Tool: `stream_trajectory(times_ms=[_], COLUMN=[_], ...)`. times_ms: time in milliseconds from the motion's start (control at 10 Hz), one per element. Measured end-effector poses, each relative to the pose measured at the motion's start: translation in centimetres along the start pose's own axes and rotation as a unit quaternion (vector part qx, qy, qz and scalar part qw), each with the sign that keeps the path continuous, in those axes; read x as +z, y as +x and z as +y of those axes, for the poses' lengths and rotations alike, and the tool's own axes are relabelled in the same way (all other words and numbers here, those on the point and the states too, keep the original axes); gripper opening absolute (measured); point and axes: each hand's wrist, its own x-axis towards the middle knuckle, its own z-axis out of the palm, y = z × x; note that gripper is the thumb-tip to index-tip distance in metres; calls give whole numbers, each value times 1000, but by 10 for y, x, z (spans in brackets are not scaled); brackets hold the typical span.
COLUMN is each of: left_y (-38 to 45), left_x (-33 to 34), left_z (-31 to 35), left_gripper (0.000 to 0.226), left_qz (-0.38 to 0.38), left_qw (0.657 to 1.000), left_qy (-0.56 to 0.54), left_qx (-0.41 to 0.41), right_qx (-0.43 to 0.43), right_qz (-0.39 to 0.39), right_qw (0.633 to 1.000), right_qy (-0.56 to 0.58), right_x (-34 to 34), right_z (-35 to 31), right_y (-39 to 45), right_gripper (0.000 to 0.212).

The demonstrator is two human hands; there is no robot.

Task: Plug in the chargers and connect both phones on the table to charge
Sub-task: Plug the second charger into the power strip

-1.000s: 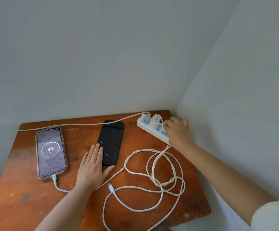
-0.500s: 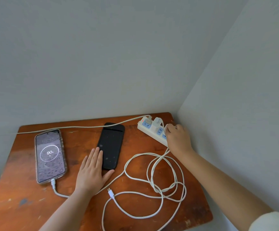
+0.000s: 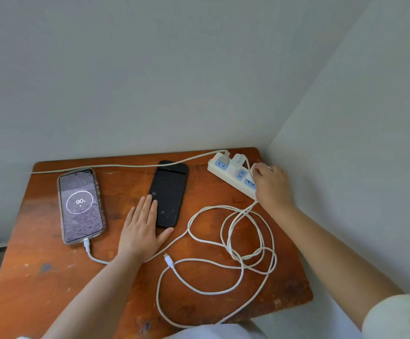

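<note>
Lit phone in clear case reads 90, cable attached: first half done. Black dark-screened phone lies mid-bench, unconnected. Loose white cable connector lies just beside left hand, spread flat by the phone. Right hand curls around second white charger at white power strip; seating hidden.

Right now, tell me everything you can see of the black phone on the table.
The black phone is a slim, glossy slab with rounded corners, lying flat, screen dark and speckled with dust or smudges. It rests mid-table, right of the lit phone. No cable is plugged into it; the loose connector lies apart. The left hand lies flat, fingertips on its left edge, thumb near its bottom end.
</note>
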Motion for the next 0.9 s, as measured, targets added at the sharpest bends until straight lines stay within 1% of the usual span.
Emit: stream_trajectory(times_ms=[200, 400, 600, 700, 900], left_y=[-1, 1, 1, 1, 1], left_x=[2, 5, 7, 6, 3], left_z=[0, -2, -2, -2, -1], left_gripper=[80, 81, 81, 81, 80], left_qz=[10, 19, 25, 23, 18], left_qw=[1000, 1000, 999, 999, 999], left_qy=[-21, -15, -28, -24, -28], left_qx=[4, 1, 5, 6, 6], right_qx=[-18, -28, -5, -24, -32], right_qz=[-11, -17, -7, -11, -15], right_qw=[1000, 999, 1000, 999, 996], right_qy=[-20, -24, -6, -39, -78], right_x=[-7, -9, -4, -8, -4], right_z=[6, 9, 12, 5, -3], right_y=[7, 11, 5, 9, -4], right_gripper=[42, 42, 46, 46, 49])
